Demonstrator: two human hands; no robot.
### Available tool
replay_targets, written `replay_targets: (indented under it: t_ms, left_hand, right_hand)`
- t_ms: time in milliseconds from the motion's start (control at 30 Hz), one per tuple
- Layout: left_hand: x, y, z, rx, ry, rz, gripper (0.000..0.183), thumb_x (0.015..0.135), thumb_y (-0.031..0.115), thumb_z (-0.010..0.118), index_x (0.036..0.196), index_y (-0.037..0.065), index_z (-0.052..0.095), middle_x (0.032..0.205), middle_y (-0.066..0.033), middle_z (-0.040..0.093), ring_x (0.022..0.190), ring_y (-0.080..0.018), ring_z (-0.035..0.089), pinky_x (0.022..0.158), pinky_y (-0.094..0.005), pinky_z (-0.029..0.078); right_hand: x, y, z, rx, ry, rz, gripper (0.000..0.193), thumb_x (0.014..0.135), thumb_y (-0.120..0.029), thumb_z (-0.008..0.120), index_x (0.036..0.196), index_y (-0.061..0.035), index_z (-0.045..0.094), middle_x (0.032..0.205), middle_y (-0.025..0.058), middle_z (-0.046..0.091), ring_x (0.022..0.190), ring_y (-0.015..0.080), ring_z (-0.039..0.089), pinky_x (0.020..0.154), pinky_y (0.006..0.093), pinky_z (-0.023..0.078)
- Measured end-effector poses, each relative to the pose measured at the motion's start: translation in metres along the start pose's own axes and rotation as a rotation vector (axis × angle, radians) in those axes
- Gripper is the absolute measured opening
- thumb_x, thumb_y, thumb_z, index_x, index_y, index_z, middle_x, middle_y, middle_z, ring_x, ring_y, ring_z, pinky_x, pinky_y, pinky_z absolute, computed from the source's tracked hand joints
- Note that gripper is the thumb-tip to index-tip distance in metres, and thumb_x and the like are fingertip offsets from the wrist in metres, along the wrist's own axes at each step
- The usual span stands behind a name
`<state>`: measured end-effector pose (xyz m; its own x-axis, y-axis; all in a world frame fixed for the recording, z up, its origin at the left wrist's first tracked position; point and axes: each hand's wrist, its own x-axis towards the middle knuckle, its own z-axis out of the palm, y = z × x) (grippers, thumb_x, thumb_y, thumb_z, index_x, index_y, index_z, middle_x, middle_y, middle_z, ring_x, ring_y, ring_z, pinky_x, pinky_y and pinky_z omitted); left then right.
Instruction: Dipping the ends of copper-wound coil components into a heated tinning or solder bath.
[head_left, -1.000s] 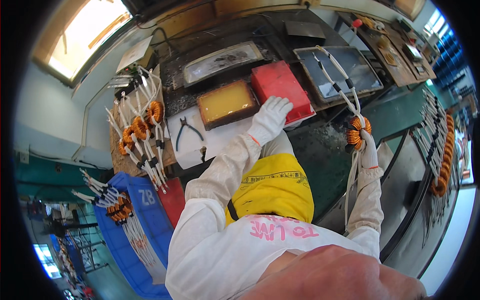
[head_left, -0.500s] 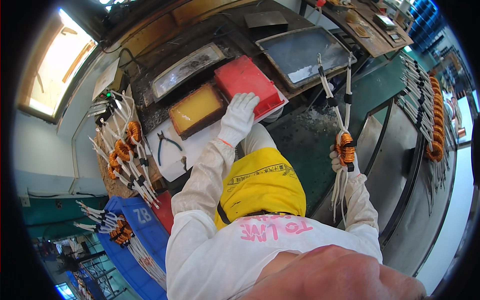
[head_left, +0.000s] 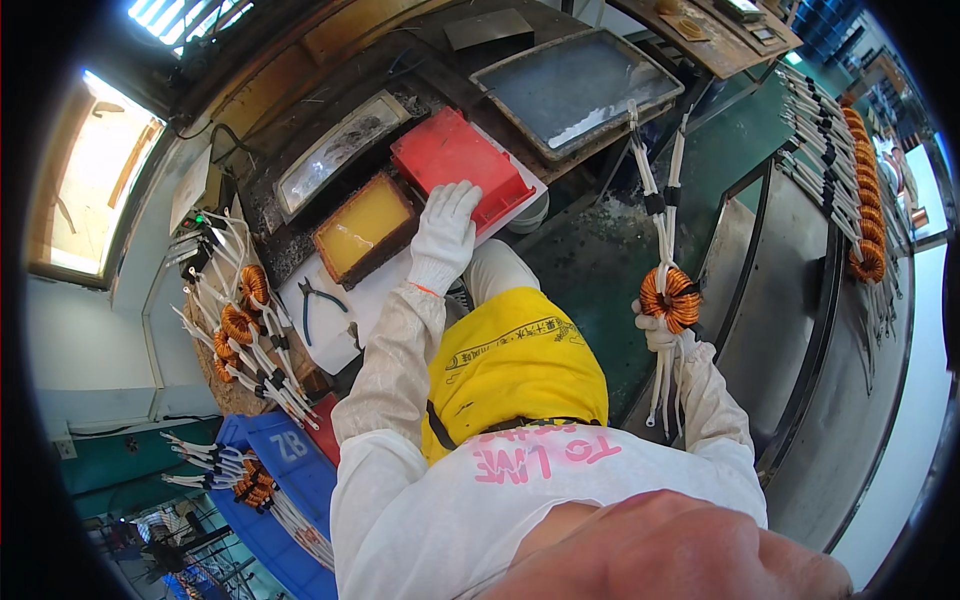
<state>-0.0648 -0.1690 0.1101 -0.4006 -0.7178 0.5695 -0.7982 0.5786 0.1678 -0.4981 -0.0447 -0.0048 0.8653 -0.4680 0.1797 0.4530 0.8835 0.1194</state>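
My left hand [head_left: 447,238], in a white glove, lies with fingers stretched over the near edge of a red plastic box [head_left: 452,158]. Nothing shows in its grasp. Off to the right, my gloved right hand [head_left: 656,336] is closed on a copper-wound ring coil [head_left: 657,296]. White sleeved leads with metal lugs stick up from this coil, and more hang below the hand. Beside the red box is a brown-walled tray of yellow, glossy material [head_left: 366,222]. Wire cutters with blue handles [head_left: 322,295] lie on white paper left of my left forearm.
A dark-rimmed grey pan [head_left: 580,88] and a narrow metal tray [head_left: 340,150] sit on the bench. More ring coils lie on a board at left [head_left: 238,322], in a blue crate [head_left: 285,490], and in a row on the metal surface at right [head_left: 866,262].
The coil in my right hand has turned, so its round face and centre now show. The whole view has shifted slightly; my left hand stays at the red box.
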Motion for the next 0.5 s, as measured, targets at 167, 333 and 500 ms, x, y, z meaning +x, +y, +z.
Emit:
replay_targets:
  t_ms: [167, 333, 500]
  left_hand:
    - [0.014, 0.020, -0.003, -0.011, 0.024, 0.009, 0.052, 0.078, 0.003, 0.064, 0.129, 0.007, 0.057, 0.130, -0.0163, 0.060, 0.124, -0.0369, 0.054, 0.112, -0.0484, 0.039]
    - [0.061, 0.097, 0.013, -0.105, -0.021, 0.210, 0.044, 0.088, 0.014, 0.049, 0.130, 0.010, 0.057, 0.133, -0.0123, 0.060, 0.126, -0.0311, 0.054, 0.115, -0.0449, 0.037]
    - [0.091, 0.145, 0.032, -0.153, 0.172, 0.380, 0.049, 0.087, 0.012, 0.053, 0.136, 0.013, 0.056, 0.142, -0.0130, 0.054, 0.133, -0.0269, 0.051, 0.117, -0.0427, 0.037]
  right_hand:
    - [0.007, 0.005, -0.001, 0.027, -0.044, 0.009, 0.067, 0.097, -0.046, 0.061, 0.141, 0.0016, 0.041, 0.110, 0.0160, 0.063, 0.054, 0.0137, 0.050, 0.050, 0.0283, 0.043]
    - [0.014, 0.018, 0.001, 0.080, -0.080, 0.015, 0.066, 0.097, -0.043, 0.062, 0.140, 0.0020, 0.041, 0.108, 0.0158, 0.062, 0.055, 0.0135, 0.051, 0.050, 0.0279, 0.044]
    - [0.014, 0.030, 0.010, 0.084, 0.043, -0.043, 0.065, 0.096, -0.044, 0.063, 0.137, 0.0024, 0.044, 0.099, 0.0142, 0.062, 0.052, 0.0134, 0.051, 0.047, 0.0269, 0.045]
